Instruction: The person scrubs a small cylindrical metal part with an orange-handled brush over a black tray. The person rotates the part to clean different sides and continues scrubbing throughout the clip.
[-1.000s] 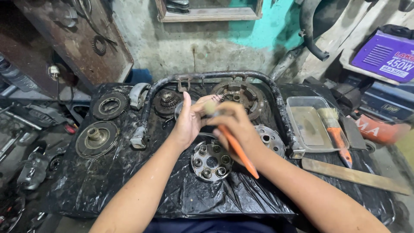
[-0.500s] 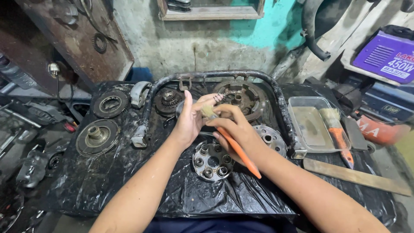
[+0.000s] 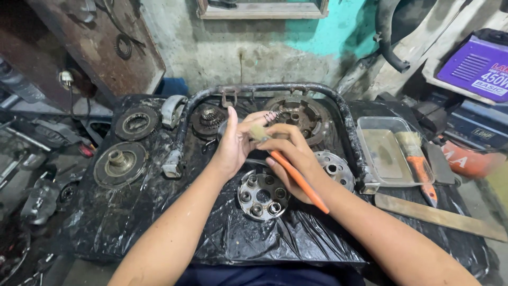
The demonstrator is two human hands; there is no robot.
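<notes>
My left hand [image 3: 235,144] holds a small coil spring [image 3: 271,115] pinched at its fingertips, above the middle of a black plastic sheet [image 3: 159,222]. My right hand [image 3: 291,153] grips a small brush with an orange handle [image 3: 299,180], and its bristles [image 3: 257,132] rest against my left fingers by the spring. Just below both hands lies a round silver clutch plate with several bosses [image 3: 263,194].
Dirty clutch parts lie about: two discs [image 3: 136,122] [image 3: 119,163] at the left, a gear hub [image 3: 209,118], a clutch basket [image 3: 299,112], a silver plate [image 3: 334,167]. A black metal bar [image 3: 275,89] frames them. At the right: a clear tray [image 3: 386,153], a second brush [image 3: 418,159], a wooden strip [image 3: 439,217].
The brush head has shifted a little along my left fingers. Both hands stay in nearly the same place over the clutch plate.
</notes>
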